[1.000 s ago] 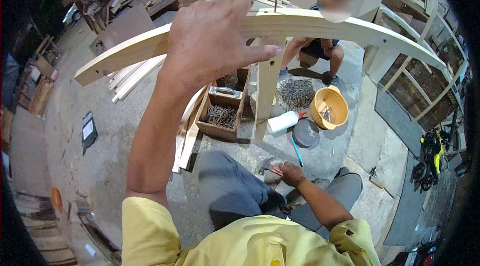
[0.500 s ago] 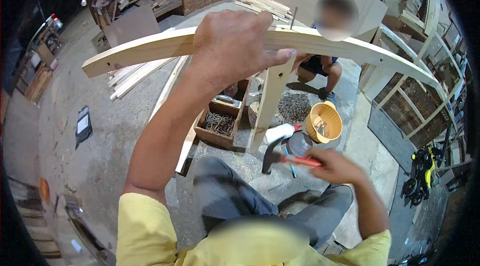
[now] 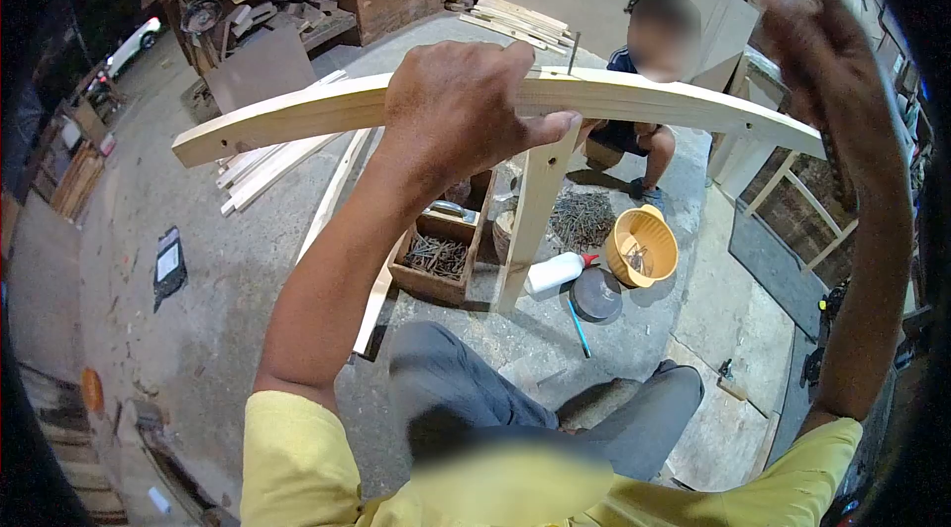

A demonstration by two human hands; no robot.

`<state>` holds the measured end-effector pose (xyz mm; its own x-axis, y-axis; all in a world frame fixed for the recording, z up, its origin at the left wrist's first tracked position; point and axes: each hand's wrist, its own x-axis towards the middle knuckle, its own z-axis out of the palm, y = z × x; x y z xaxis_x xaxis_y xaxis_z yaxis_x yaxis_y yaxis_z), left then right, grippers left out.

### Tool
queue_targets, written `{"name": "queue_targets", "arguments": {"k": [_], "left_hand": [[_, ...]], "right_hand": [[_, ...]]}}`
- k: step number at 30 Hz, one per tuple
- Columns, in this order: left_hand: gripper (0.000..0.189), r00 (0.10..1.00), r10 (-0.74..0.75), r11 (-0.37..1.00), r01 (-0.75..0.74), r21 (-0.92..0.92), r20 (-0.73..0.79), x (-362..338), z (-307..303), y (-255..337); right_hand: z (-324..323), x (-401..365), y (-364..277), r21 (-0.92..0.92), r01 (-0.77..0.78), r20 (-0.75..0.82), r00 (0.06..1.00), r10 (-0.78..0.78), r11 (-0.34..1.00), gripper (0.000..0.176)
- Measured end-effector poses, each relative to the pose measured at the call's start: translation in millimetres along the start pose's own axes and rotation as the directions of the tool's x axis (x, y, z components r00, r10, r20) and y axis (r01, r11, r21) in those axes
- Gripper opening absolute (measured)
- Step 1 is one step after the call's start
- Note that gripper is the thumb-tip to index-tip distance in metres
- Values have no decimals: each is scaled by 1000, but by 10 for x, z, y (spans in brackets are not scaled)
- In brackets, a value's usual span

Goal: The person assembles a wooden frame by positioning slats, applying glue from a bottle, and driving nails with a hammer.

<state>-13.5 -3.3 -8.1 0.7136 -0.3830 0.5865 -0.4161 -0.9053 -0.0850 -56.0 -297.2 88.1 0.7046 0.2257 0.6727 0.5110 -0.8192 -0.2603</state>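
Left hand [image 3: 451, 101]: ours, fingers clamped on curved board [image 3: 659, 101] above upright post [image 3: 535, 220]; thumb partly hiding their meeting. Right hand [image 3: 807, 32]: ours, raised, blurred; we cannot tell finger state or contents.

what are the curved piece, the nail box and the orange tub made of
The curved piece: bare, pale wood, with grain lines showing. The nail box: probably unpainted wood, from its dull brown boards. The orange tub: likely plastic, smooth, with molded-looking handles.
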Motion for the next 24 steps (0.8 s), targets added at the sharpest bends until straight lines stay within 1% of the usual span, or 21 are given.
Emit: {"name": "queue_targets", "arguments": {"k": [1,2,3,5,6,7,8,10,11,12,14,16,17,18,19,20,21,22,23,24], "left_hand": [[70,999,-19,1000,18,24,45,2,-19,14],[70,999,-20,1000,19,24,45,-4,-13,17],[70,1000,-8,999,7,32,17,-8,0,11],[70,1000,1,999,-1,39,-6,-21,34,-6],[70,999,8,1000,-8,8,-33,-19,51,-16],[71,998,15,1000,-16,-24,-60,-19,66,-19],[71,998,15,1000,-17,-25,-58,-13,64,-5],[71,998,-55,998,55,-1,5,-6,43,28],[71,998,-58,998,58,-2,7,-11,53,14],[71,999,-31,1000,31,2,-21,-10,64,-9],[71,999,5,1000,-5,8,-51,7,62,-22],[68,1000,-6,997,8,70,-28,16,56,-15],[68,1000,2,997,1,74,-32,35,33,-15],[67,1000,-21,999,22,28,-3,20,13,-4],[66,999,-48,999,49,-17,23,10,9,-2],[66,999,-26,999,26,34,-22,8,60,-21],[66,999,-28,999,28,34,-19,3,63,-17],[67,999,-29,999,29,35,-18,7,54,-10],[67,999,-30,999,30,36,-17,9,50,-8],[67,999,-30,999,30,37,-16,9,48,-15]], "right_hand": [[32,-44,-86,-5,5,156,988,-4,1000,47],[45,-44,-145,12,-22,259,966,18,1000,46],[92,-27,-117,52,75,328,941,-88,996,45],[3,60,-8,20,7,71,997,-8,1000,45],[-41,105,46,18,-31,-59,998,32,999,46],[-137,184,-53,194,-61,-180,979,97,979,42],[-232,263,-152,365,-42,-297,942,159,930,42],[-541,366,479,247,9,-192,981,40,969,47],[-696,416,794,192,47,-138,990,-21,980,52],[-314,236,416,-52,53,-220,973,-63,997,40],[128,-103,17,-218,119,-31,991,-129,969,32],[162,-188,-9,-121,178,227,963,-147,977,35],[76,-138,44,-95,32,165,986,-16,995,39],[-24,-63,71,-81,-28,107,994,37,996,40],[-158,57,126,-58,-20,-5,1000,20,998,42],[-318,219,232,-31,25,-122,992,-29,999,44],[-513,399,423,-1,121,-232,965,-118,993,47],[-640,483,537,69,346,-224,919,-324,936,49],[-766,567,651,149,547,-206,832,-515,824,55],[-757,456,1254,151,250,-213,953,-215,956,54]]}}
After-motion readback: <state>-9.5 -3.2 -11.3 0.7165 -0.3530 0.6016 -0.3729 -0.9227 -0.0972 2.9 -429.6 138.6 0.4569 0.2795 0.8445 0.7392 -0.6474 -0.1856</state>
